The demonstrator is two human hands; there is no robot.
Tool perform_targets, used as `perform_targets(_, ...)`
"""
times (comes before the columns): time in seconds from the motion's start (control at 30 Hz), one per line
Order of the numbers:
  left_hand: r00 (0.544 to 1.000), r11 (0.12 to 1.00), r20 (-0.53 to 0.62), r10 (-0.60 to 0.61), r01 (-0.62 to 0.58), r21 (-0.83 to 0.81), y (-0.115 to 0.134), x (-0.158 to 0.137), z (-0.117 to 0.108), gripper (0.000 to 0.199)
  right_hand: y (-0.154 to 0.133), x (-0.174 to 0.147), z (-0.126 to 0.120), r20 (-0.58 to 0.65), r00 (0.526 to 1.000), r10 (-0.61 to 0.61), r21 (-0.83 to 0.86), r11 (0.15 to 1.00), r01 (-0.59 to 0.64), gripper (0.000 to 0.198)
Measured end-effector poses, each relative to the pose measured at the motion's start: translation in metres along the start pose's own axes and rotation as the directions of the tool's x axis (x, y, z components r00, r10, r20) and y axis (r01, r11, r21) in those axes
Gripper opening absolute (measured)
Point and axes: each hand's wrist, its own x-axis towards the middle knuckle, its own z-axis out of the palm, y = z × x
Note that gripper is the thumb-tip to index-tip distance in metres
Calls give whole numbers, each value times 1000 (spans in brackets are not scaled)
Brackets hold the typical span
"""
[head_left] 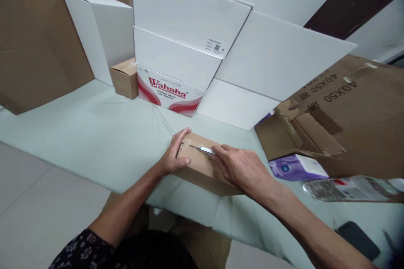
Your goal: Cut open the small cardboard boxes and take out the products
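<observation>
A closed brown cardboard box lies near the front edge of the cloth-covered table. Around its left end my left hand is closed, with the thumb on the near top edge and the fingers over the far edge. My right hand grips a small white-handled knife above the box. Its thin dark blade points left, at the top seam near my left hand. Whether the tip is in the cardboard or just over it, I cannot tell. My right palm hides the box's right end.
Behind stand a Wahaha carton, a small brown box and white panels. To the right are an opened brown carton, a purple tissue pack, a plastic bottle and a dark flat object.
</observation>
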Motion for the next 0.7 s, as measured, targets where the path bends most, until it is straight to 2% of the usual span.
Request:
perform_targets(0.13,1000,1000,14,2,-2,-3,0,0,-1,104,6,4,-3,-10,999,-45,34,998,46,29)
perform_targets(0.27,1000,1000,16,23,-23,-3,0,1,-3,102,9,10,-4,19,996,-82,-65,994,83,27)
perform_targets(0.4,1000,999,13,27,-27,35,2,2,-4,100,5,9,-12,59,995,-77,-145,986,85,32)
perform_targets(0.53,999,998,25,21,-22,57,5,3,-5,98,3,2,-22,111,992,-54,-153,986,71,33)
perform_targets(0.7,999,996,15,30,-31,84,4,2,-4,95,20,-9,-17,90,996,-28,-138,990,40,29)
